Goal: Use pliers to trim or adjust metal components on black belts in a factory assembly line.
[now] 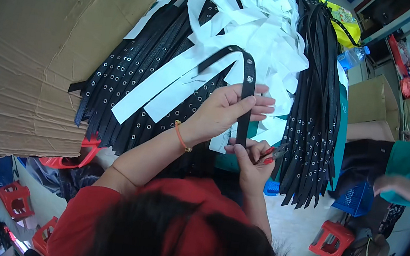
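Observation:
A black strap with metal eyelets [248,89] runs upright in front of me, its top end bent over to the left above the white strips. My left hand [216,113] is closed on the middle of the strap, thumb on top and fingers behind it. Lower down, my right hand [252,166] pinches the strap's bottom end between thumb and fingers. The same hand also holds small red-handled snips [278,153], their metal blades pointing up and right. White strips [267,48] lie loosely heaped beyond my hands.
Piles of black eyelet straps lie left [119,67] and right [312,137] of the white strips. Cardboard [33,53] covers the left side. A plastic bottle [351,58] lies at the right edge. Red stools [331,241] stand on the floor; another person's arm [399,189] is at right.

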{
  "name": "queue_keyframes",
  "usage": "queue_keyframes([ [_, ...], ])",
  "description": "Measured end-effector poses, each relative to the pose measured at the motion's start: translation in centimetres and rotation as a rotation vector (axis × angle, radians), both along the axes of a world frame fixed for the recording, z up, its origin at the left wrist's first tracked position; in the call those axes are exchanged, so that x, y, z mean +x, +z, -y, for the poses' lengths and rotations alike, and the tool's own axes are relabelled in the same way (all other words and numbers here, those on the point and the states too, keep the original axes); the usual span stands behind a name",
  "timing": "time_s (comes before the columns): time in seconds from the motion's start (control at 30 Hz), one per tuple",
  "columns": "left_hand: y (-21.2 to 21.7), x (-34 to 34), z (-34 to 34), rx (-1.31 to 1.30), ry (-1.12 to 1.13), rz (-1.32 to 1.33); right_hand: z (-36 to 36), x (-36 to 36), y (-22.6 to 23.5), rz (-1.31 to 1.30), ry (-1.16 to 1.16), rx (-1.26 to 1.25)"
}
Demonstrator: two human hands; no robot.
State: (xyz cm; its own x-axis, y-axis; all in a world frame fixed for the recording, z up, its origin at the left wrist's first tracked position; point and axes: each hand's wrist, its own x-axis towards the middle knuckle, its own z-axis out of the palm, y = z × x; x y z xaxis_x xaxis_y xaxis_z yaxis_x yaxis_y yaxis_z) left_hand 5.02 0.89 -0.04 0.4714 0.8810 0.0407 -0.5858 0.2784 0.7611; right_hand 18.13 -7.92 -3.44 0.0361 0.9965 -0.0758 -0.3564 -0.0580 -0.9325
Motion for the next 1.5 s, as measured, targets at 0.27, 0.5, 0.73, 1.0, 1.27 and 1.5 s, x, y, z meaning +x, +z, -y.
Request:
queue_keyframes([
  [0.27,1.2,-4.1,-2.2,0.093,0.175,-0.128,3.6,0.4,-1.8,0.053,0.096,-0.204],
  [0.5,2.3,-4.9,-2.3,0.085,0.189,-0.092,6.3,1.5,-3.2,0.061,0.046,-0.311],
  [0.73,2.6,-4.4,-1.4,0.121,0.111,-0.066,7.0,2.2,-3.2,0.082,0.027,-0.368],
  [1.0,4.3,-3.2,0.8,-0.051,-0.066,-0.138,3.1,6.4,-0.8,0.563,-0.074,0.162],
  [1.27,3.5,-1.3,2.5,0.032,-0.036,-0.326,-4.7,4.2,7.6,0.23,-0.099,0.24],
  [1.5,3.8,-1.0,3.3,0.185,0.097,-0.467,-5.1,2.7,8.9,0.27,0.036,0.061],
])
